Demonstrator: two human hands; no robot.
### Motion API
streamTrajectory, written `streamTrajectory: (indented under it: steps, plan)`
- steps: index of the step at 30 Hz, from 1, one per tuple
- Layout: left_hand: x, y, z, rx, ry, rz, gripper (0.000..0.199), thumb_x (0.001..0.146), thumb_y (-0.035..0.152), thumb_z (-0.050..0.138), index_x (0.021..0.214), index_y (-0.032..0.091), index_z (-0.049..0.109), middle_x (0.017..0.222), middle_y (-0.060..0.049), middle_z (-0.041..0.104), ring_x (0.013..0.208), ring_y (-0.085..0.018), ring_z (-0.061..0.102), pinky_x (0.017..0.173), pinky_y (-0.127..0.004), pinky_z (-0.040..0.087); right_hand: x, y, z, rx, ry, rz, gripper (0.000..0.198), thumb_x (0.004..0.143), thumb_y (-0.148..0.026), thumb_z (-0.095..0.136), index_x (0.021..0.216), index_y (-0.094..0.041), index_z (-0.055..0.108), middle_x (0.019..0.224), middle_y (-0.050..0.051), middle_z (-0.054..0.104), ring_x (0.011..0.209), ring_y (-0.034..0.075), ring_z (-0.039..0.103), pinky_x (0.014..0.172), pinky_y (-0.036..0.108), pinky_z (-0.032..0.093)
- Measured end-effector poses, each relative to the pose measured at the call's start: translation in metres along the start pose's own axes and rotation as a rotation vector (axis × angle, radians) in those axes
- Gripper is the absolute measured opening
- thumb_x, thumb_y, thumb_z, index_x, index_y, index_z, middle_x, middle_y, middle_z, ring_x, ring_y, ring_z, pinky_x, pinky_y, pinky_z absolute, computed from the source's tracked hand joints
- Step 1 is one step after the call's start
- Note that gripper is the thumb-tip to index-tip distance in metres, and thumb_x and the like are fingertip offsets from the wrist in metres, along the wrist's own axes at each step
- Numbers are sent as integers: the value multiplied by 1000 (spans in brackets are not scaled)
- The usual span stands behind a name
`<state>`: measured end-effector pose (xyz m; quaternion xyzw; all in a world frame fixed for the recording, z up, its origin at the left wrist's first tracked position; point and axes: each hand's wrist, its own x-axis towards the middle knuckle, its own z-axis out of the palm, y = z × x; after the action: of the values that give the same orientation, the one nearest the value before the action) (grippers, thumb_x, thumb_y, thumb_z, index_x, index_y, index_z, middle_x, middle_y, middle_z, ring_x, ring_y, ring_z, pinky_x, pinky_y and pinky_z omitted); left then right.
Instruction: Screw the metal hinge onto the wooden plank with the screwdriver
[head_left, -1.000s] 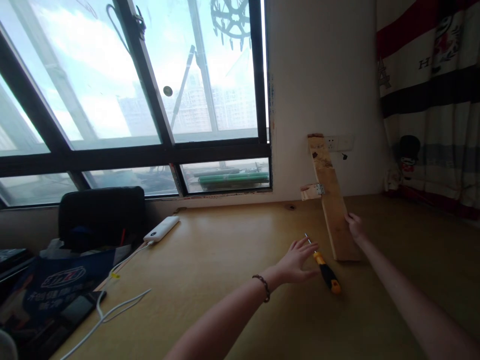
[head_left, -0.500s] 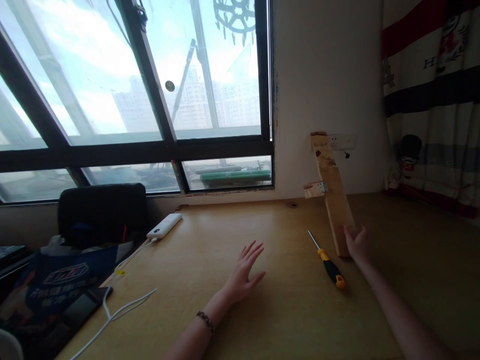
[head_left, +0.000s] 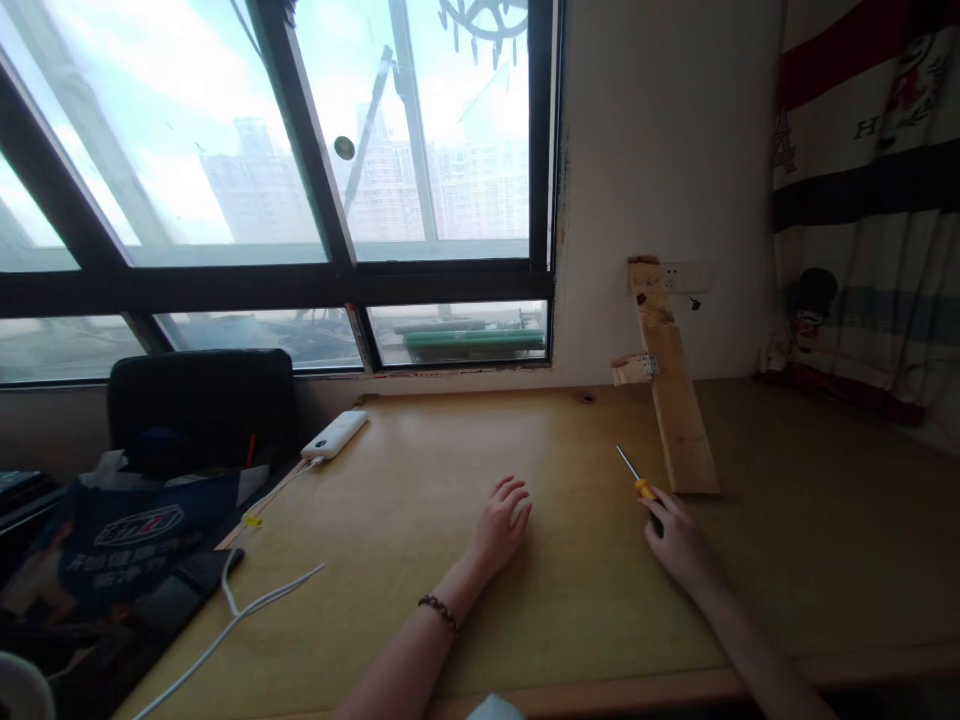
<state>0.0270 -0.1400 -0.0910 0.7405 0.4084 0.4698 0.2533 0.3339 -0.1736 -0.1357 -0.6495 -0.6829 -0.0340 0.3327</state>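
My right hand [head_left: 677,540] is wrapped round the handle of a screwdriver [head_left: 643,488] with a yellow and dark grip. Its metal shaft points away from me and to the left, low over the table. Just behind it a wooden board [head_left: 679,405] stands tilted, its upper end by the wall socket. A metal hinge [head_left: 649,364] joins a small wood piece [head_left: 628,370] to the board's left side. Left of the screwdriver, my left hand [head_left: 501,522] rests on the table with its fingers loosely bent and apart, holding nothing. A dark beaded bracelet circles that wrist.
The wooden table [head_left: 420,450] reaches back to the window wall. At its left edge lie a white power bank [head_left: 335,435] and a white cable [head_left: 255,608]. A black chair [head_left: 201,410] with a blue bag [head_left: 142,530] stands left. A curtain [head_left: 870,230] hangs at right.
My right hand has let go of the board, which stays leaning, and closed on the screwdriver handle. My left hand's fingers have curled slightly. The view has shifted a little.
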Motion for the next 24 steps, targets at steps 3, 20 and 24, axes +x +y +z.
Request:
streamTrajectory:
  steps: [3,20,24]
  plan:
    - [2,-2,-2,0,16,-28,18,75,32,52,84,23,65,103,-6,61,114,-24,43,100,-43,31,6,7,6,-23,7,20,37,71,-16,39,99,-17,63,116,9,53,107,22,49,95,37,39]
    - [11,-2,0,-325,92,-200,49,68,31,62,116,23,50,98,-6,65,107,-20,51,101,-38,28,34,-114,16,318,59,-182,37,82,-23,37,115,-19,54,125,7,47,121,26,33,101,46,28]
    - [14,-17,8,-682,100,-280,58,68,42,60,120,21,46,119,-10,54,113,-21,47,99,-36,32,40,-206,65,650,61,-49,50,83,-35,41,130,-20,34,135,7,35,126,25,27,102,45,26]
